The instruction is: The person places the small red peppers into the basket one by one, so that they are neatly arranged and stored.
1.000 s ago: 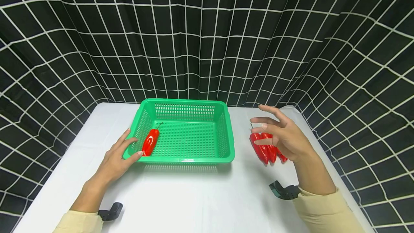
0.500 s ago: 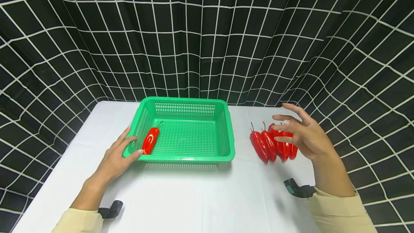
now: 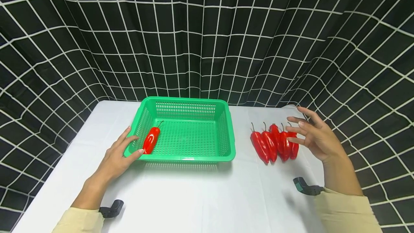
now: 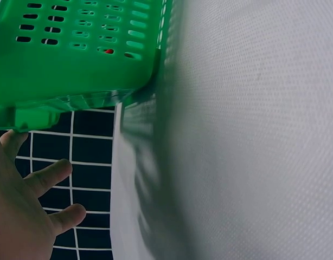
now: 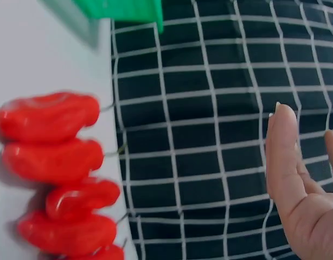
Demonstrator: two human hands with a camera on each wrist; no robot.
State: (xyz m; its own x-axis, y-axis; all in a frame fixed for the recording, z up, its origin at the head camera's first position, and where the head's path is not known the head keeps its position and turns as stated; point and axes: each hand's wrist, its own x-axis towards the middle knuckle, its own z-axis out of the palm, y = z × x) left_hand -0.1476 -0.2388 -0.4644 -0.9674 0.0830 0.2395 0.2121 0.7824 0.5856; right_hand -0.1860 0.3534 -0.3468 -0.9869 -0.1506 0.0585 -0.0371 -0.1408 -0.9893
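A dark grid-patterned cloth point(image 3: 200, 39) is rising round the far side, probably screening off the background. The white tabletop point(image 3: 194, 197) is bearing everything else. On it the green basket point(image 3: 187, 159) is standing upright, and, taking its middle as the clock's centre, the left hand point(image 3: 114, 159) is resting on its rim between eight and nine, fingers spread rather than clamped, apparently to steady it. Out at three, the right hand point(image 3: 323, 143) is hovering beside the loose peppers point(image 3: 271, 146), fingers apart and gripping nothing. These five are lying side by side, stems mostly toward twelve, perhaps lined up for easy reach. One red pepper point(image 3: 151, 140) is lying inside the basket near nine, close to the wall, its stem point(image 3: 160, 123) pointing toward one.

The right fingertips are partly covering the outermost loose pepper, which the right wrist view is also cutting off. The middle one is showing no clear stem. Through the basket's slots, the left wrist view is giving only a red speck.
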